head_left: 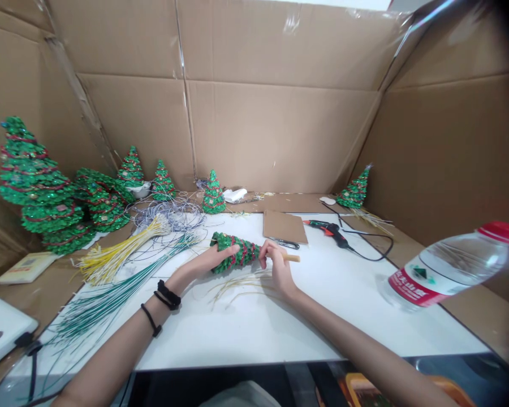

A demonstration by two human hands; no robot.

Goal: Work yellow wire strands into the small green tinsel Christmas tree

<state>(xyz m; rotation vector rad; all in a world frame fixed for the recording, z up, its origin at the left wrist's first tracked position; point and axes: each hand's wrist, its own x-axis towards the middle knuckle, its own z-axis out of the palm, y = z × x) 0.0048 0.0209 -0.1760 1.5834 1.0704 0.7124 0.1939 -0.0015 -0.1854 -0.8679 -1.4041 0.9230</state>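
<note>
A small green tree with red garland lies on its side over the white board, its wide base to the left and its tip to the right. My left hand is wrapped round the base end. At the tip, my right hand has its fingers closed on a thin tan stick that points to the right. Thin yellowish wires lie just below the tree.
Yellow wires, green wires and several decorated trees are at the left. A glue gun, scissors and brown cardboard piece lie behind my right hand. A water bottle stands at the right.
</note>
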